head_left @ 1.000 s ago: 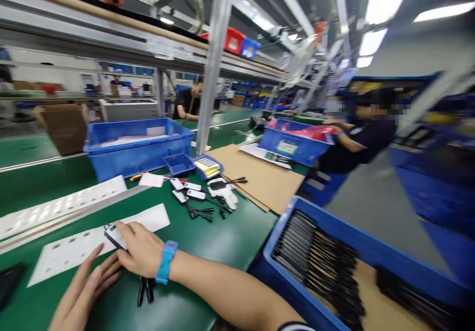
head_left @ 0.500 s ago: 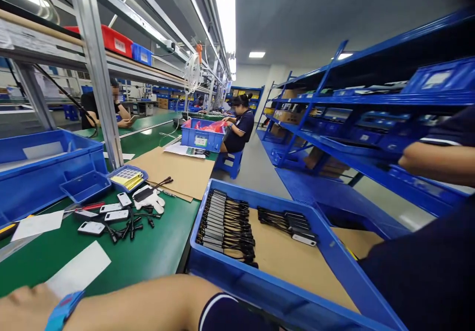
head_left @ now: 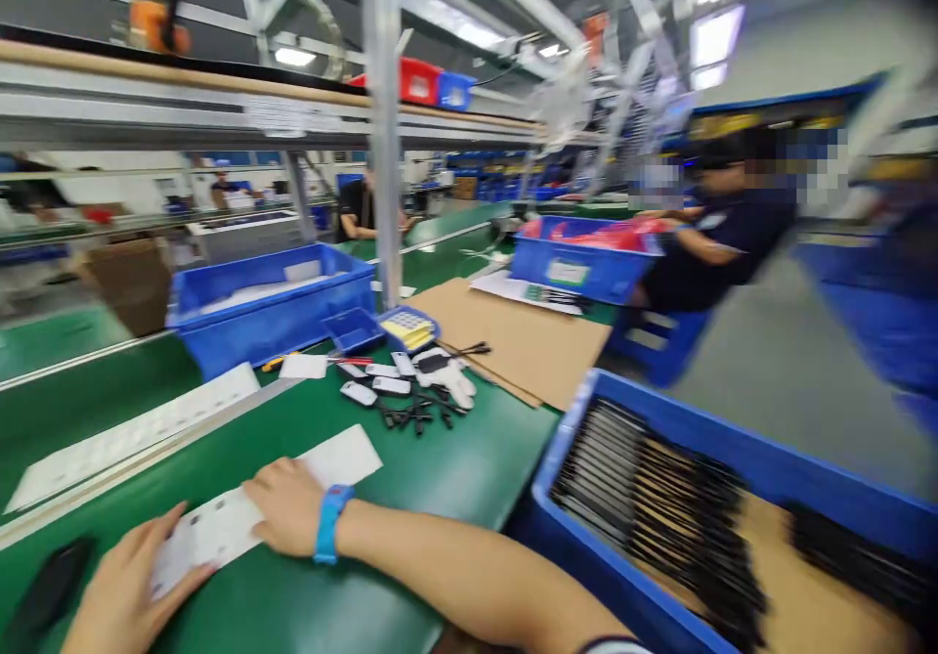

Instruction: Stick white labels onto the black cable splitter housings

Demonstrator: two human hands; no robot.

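On the green table lies a long white sheet [head_left: 218, 527] with rows of small dark marks. My left hand [head_left: 128, 586] grips its near left end, thumb and fingers at opposite edges. Curled over the middle of the sheet is my right hand [head_left: 287, 505], with a blue wristband [head_left: 333, 525] on the wrist; its fingertips are partly hidden. White paper [head_left: 344, 454] continues beyond the right hand. A dark, blurred object [head_left: 51, 581] lies left of my left hand.
White devices with black cables [head_left: 392, 386] and a white glove [head_left: 454, 380] lie farther back. A blue bin [head_left: 622, 561] of cabled devices stands at right. Another blue bin [head_left: 271, 312] and a metal post [head_left: 385, 146] stand behind. A co-worker [head_left: 733, 234] sits at far right.
My view has swung left and the bin has shifted right in the picture. My right hand has come onto the white sheet, and my left hand has come into view holding its end.
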